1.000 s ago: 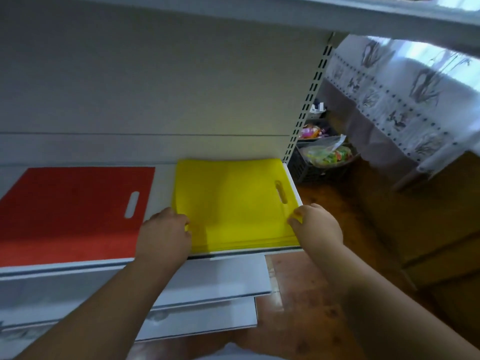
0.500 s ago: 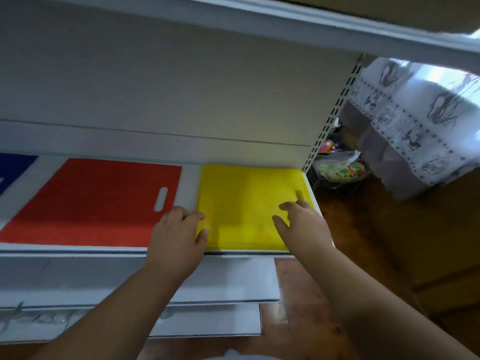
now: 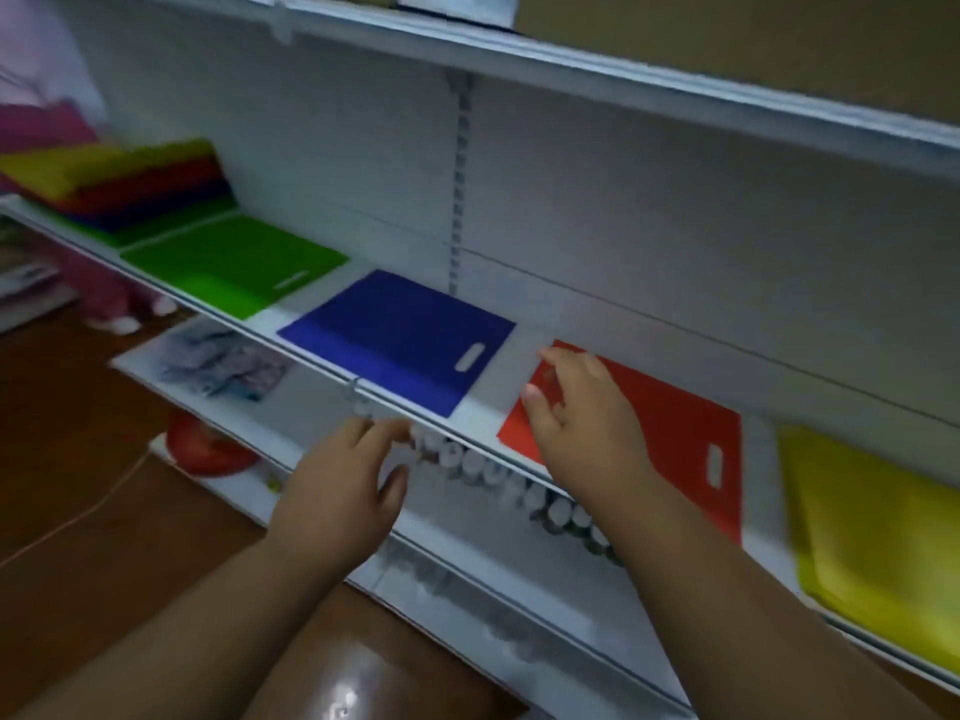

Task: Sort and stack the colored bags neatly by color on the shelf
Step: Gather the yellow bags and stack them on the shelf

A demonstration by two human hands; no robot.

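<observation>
While both hands, left hand [image 3: 343, 491] and right hand [image 3: 582, 407], are spread and empty, the light, floppy red bag [image 3: 670, 428] is best pinched at 1 edge.

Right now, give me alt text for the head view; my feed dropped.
Both hands hover open at the shelf front, the right hand over the red bag, the left hand lower. Green, blue, red and yellow bags lie flat in a row; a mixed pile sits far left.

White shelf [image 3: 498, 392]: mixed bag pile [image 3: 130, 192] upper left, then green bag [image 3: 228, 262], blue bag [image 3: 400, 335], red bag [image 3: 670, 433], yellow bags [image 3: 883, 553] lower right.
</observation>
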